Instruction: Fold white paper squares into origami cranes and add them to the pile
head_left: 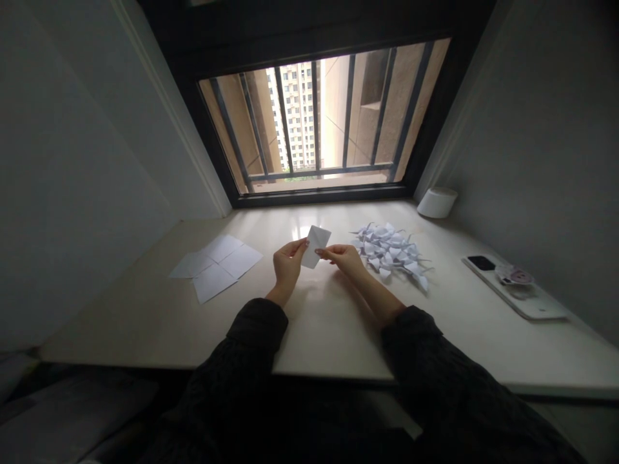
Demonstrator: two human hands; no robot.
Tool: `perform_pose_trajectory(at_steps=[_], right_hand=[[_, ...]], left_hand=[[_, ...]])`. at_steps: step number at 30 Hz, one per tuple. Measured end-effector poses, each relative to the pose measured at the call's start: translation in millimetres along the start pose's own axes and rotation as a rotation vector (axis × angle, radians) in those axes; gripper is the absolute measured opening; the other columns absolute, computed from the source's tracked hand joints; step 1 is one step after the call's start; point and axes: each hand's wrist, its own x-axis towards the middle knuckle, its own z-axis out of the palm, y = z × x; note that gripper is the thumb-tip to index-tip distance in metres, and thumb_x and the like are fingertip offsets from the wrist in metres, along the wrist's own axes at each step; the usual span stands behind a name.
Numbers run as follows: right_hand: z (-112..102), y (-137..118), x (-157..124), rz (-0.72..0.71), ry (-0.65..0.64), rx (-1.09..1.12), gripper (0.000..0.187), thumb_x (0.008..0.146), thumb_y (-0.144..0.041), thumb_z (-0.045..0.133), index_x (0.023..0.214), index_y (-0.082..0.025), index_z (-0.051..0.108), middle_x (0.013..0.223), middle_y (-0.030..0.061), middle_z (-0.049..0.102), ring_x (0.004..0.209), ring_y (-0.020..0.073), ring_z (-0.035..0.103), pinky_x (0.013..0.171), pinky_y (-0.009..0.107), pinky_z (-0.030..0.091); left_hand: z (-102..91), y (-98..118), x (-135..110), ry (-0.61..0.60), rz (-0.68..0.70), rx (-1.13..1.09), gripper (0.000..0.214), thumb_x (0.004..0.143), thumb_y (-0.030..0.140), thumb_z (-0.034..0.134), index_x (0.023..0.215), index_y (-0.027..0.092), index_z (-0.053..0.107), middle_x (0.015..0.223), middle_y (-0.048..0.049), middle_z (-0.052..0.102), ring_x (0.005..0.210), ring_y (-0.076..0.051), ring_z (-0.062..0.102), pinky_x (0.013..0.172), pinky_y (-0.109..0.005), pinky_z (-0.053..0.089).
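Paper [317, 237], small and folded, is up over the white table [309, 338], between the two hands. The left hand [288, 258] pinches its left edge, and the right hand [346, 258] pinches its right side, both with just the finger tips. If one hand pulls harder, the paper could slip, rip or get a crooked fold. The right arm could also bump the pile of folded bits [387, 250] close by and mess it up. Flat sheets [227, 263] lie to the left.

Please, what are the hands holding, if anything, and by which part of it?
A folded white paper: the left hand pinches its left edge, and the right hand holds its lower right edge.
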Motion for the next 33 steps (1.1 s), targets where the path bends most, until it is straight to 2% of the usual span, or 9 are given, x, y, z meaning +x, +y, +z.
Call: perform_pose_trajectory(at_steps=[4,9,11,13,17,20,27,33], right_hand=[[7,2,-1,0.010,-0.042,0.085,0.036,0.058,-0.051,0.075,0.056,-0.018,0.061,0.060,0.0029,0.065,0.060,0.0136,0.055,0.057,0.026,0.039],[13,4,-4,0.044,-0.020,0.211,0.039,0.058,-0.053,0.075,0.055,-0.018,0.056,0.061,0.0016,0.062,0.062,0.0131,0.055,0.058,0.026,0.039],[13,5,-4,0.058,0.006,0.265,0.038,0.058,-0.052,0.075,0.056,-0.018,0.057,0.063,0.0011,0.061,0.063,0.0129,0.054,0.059,0.026,0.039],[12,6,-5,0.064,0.026,0.310,0.036,0.058,-0.051,0.075,0.057,-0.019,0.057,0.063,0.0003,0.059,0.063,0.0119,0.052,0.060,0.025,0.039],[13,5,-5,0.078,0.061,0.371,0.035,0.057,-0.048,0.077,0.055,-0.020,0.056,0.059,-0.0017,0.054,0.060,0.0104,0.048,0.058,0.024,0.037],[15,4,-6,0.097,0.067,0.399,0.034,0.056,-0.047,0.077,0.054,-0.020,0.056,0.058,-0.0026,0.052,0.059,0.0103,0.047,0.058,0.025,0.037],[9,2,-4,0.145,0.047,0.287,0.031,0.055,-0.046,0.079,0.060,-0.019,0.066,0.057,-0.0010,0.054,0.057,0.0105,0.047,0.055,0.026,0.035],[-6,0,4,0.147,0.107,0.241,0.033,0.053,-0.048,0.080,0.065,-0.019,0.070,0.057,-0.0009,0.054,0.056,0.0106,0.047,0.053,0.026,0.035]], left_hand=[[-1.3,2,0,-0.007,-0.020,-0.021,0.032,0.072,0.040,0.070,0.093,0.015,0.073,0.093,-0.0095,0.072,0.084,-0.020,0.066,0.077,-0.032,0.050],[-1.0,10,0,-0.078,-0.064,-0.039,0.060,0.070,0.043,0.072,0.123,0.017,0.058,0.088,-0.0081,0.071,0.078,-0.018,0.066,0.069,-0.028,0.049],[-0.2,12,0,-0.107,-0.116,-0.041,0.070,0.066,0.042,0.076,0.127,0.016,0.054,0.092,-0.0089,0.070,0.079,-0.018,0.065,0.069,-0.027,0.048],[0.3,11,0,-0.135,-0.184,-0.040,0.070,0.062,0.042,0.079,0.122,0.015,0.058,0.092,-0.0094,0.070,0.077,-0.017,0.064,0.067,-0.026,0.046],[-0.5,3,2,-0.210,-0.306,-0.029,0.048,0.063,0.049,0.075,0.094,0.012,0.071,0.083,-0.0085,0.069,0.070,-0.014,0.059,0.063,-0.025,0.043],[-2.2,0,3,-0.212,-0.355,-0.072,0.046,0.061,0.050,0.076,0.088,0.013,0.072,0.082,-0.0087,0.069,0.070,-0.015,0.059,0.062,-0.025,0.043],[-8.7,8,7,-0.211,-0.247,0.079,0.039,0.059,0.049,0.077,0.073,0.013,0.073,0.058,-0.0017,0.062,0.053,-0.009,0.045,0.051,-0.023,0.031],[-12.2,14,9,-0.243,-0.249,0.091,0.037,0.059,0.046,0.078,0.075,0.014,0.075,0.061,-0.0028,0.065,0.054,-0.010,0.048,0.052,-0.024,0.034]])
